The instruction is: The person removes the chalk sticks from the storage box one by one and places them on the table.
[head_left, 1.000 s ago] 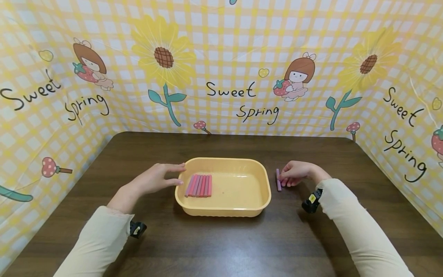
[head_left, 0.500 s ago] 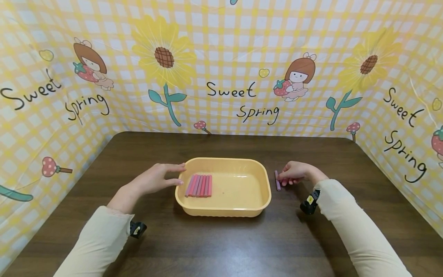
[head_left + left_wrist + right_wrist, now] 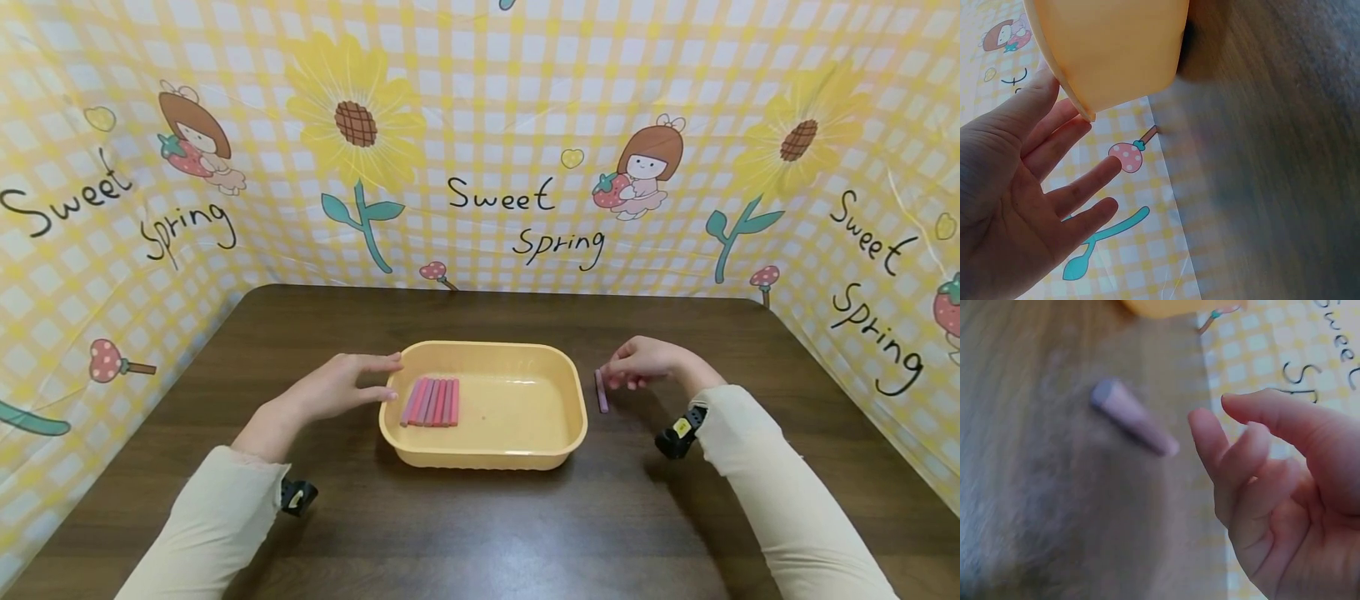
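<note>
A short purple stick (image 3: 602, 392), like a piece of chalk, lies on the table just right of the yellow tray (image 3: 483, 460). Close beside its far end is my right hand (image 3: 641, 362), fingers loosely bent. In the right wrist view a gap separates the purple stick (image 3: 1135, 419) from the fingertips (image 3: 1200, 425), and nothing is held. My left hand (image 3: 337, 387) rests its thumb and fingers on the tray's left rim. Inside the tray, at the left, several pink and purple sticks (image 3: 431, 403) lie side by side in a row.
The dark wooden table (image 3: 480, 533) carries the tray near its middle. Behind and along both sides hangs a yellow checked cloth (image 3: 495, 108) printed with flowers and figures. Each wrist wears a small black camera (image 3: 680, 433).
My right hand has drawn back from the purple stick and risen a little. The stick has shifted slightly left and turned a little. The left hand and tray have stayed put.
</note>
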Available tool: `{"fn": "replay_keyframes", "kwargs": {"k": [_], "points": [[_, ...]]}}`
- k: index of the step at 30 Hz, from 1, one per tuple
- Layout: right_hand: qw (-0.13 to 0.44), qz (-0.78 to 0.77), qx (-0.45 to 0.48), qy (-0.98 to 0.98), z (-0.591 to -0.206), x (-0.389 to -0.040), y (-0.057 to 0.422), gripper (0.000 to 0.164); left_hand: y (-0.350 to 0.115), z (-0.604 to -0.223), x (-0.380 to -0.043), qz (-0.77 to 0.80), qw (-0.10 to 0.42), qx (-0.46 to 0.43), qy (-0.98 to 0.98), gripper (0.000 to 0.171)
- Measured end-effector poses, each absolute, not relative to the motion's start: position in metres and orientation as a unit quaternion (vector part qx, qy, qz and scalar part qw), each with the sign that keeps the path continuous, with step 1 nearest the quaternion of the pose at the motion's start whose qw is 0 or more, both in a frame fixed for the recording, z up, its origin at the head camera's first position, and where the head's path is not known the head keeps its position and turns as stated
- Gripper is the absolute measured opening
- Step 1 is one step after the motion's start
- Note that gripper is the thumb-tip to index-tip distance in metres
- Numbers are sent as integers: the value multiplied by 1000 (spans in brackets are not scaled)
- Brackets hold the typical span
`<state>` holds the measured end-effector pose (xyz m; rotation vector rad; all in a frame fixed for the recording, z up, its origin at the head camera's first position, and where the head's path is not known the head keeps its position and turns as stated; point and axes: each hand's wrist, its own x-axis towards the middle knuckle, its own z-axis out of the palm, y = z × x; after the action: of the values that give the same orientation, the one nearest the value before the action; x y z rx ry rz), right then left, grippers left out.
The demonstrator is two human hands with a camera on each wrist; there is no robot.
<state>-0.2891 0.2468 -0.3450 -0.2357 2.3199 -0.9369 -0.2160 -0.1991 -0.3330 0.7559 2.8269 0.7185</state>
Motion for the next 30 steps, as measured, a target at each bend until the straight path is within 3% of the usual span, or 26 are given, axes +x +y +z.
{"fn": "replay_keyframes", "kwargs": {"k": [13, 30], "points": [[298, -394, -126, 861, -313, -286, 225, 44, -200, -333, -217, 235, 64, 250, 937, 50], [302, -377, -173, 858, -289, -275, 189, 36, -199, -333, -216, 238, 63, 252, 936, 48]]}}
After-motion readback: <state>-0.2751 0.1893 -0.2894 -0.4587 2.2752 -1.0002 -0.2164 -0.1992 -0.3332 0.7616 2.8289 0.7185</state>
